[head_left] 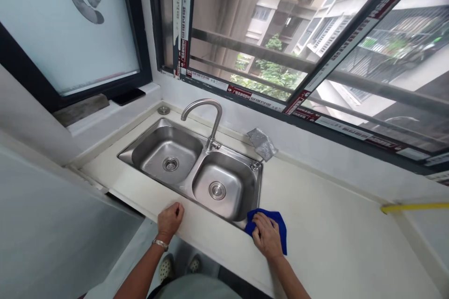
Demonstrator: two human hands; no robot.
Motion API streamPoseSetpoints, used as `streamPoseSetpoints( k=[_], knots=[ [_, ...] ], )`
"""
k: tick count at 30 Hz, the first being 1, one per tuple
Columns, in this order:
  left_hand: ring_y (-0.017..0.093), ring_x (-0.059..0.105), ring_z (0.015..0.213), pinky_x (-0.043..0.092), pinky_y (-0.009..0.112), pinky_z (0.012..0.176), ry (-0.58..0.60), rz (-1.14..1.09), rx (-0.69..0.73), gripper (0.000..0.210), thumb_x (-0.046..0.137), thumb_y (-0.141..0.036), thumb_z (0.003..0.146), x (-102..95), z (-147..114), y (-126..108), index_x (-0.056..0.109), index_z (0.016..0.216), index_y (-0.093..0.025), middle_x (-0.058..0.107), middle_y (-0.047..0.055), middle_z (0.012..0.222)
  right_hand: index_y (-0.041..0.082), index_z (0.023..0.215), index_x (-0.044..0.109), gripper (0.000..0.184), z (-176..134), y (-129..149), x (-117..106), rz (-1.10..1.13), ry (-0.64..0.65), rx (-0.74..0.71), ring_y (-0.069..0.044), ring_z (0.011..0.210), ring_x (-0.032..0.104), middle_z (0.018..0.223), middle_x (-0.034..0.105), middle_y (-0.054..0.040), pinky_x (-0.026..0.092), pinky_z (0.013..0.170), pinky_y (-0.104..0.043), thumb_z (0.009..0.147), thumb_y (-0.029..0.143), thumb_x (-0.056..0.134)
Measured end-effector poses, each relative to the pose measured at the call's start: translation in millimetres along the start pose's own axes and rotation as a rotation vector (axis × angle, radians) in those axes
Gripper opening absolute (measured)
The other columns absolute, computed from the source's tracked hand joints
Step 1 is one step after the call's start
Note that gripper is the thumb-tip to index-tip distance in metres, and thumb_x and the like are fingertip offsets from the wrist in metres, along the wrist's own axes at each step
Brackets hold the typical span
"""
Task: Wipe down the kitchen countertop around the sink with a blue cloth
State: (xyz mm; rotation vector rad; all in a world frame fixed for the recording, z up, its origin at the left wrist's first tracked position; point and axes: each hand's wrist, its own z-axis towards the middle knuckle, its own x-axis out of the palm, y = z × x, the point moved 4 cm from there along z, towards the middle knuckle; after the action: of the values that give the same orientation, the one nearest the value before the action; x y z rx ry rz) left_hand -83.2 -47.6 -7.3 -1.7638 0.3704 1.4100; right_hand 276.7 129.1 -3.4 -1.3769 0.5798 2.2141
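My right hand (266,234) presses a blue cloth (279,222) onto the counter at the sink's front right corner, fingers bent over the fabric. Part of the cloth laps over the sink rim. My left hand (170,218) rests as a loose fist on the counter's front edge, left of the right-hand bowl, with no object showing in it. Between and beyond the hands lies a steel double sink (191,181), its two bowls fitted with round drains. A curved faucet (213,124) stands behind the divider, its spout turned to the left.
A crumpled silvery plastic packet (263,144) lies behind the sink's right end. At the back left corner sits a round metal drain piece (163,110). A dark phone-like slab (128,96) is on the left ledge. Yellow tubing (414,207) runs along the right side.
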Motion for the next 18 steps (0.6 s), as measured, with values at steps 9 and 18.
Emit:
streamPoseSetpoints(
  k=[9,18],
  knots=[
    [0.013,0.059,0.052,0.038,0.023,0.056,0.067,-0.264,0.082,0.047,0.028,-0.040,0.099,-14.5,1.6,12.4,0.064,0.075,-0.021,0.065,-0.001,0.061,0.019,0.120,0.057,0.033,-39.5,41.9,-7.5,-0.196,-0.133,0.321,-0.026,0.123,0.054,0.133,0.060,-0.0120,0.035,0.100,-0.043,0.091,0.022,0.040],
    [0.013,0.057,0.053,0.034,0.023,0.056,0.063,-0.266,0.005,0.039,0.035,-0.036,0.098,-50.2,52.8,69.6,0.066,0.078,-0.021,0.065,-0.002,0.061,0.023,0.121,0.053,0.036,-41.1,62.6,-10.3,-0.119,-0.139,0.461,-0.029,0.119,0.055,0.129,0.061,-0.0125,0.036,0.095,-0.045,0.089,0.021,0.037]
  ],
)
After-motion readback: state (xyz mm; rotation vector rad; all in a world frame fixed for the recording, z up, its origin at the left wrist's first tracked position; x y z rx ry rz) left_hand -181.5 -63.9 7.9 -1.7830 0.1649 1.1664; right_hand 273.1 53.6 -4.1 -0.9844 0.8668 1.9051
